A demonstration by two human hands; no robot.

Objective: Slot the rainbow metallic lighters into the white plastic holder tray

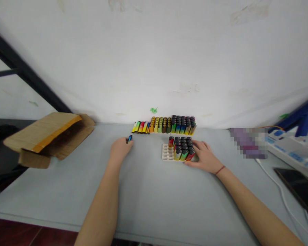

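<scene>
Lighter (129,139) in left hand (120,148), grip nearly closed around it, near back edge of worktop (149,198), left of tray (168,153). Right hand (206,160): grip half spread, thumb and fingers around tray's right side.

Easy lane between the left hand (121,150) and the white tray (168,154) — bare tabletop (143,191), opening up wider toward the front edge. Back side's tight from where I'm standing: rows of lighters (160,125) stand near the wall (154,68), leaving just a thin strip behind the tray. The right hand (205,157) blocks the tray's right side — farther right, a white cable (280,189) and power strip (290,150) get in the way. A cardboard box (48,133) hogs the far left.
</scene>
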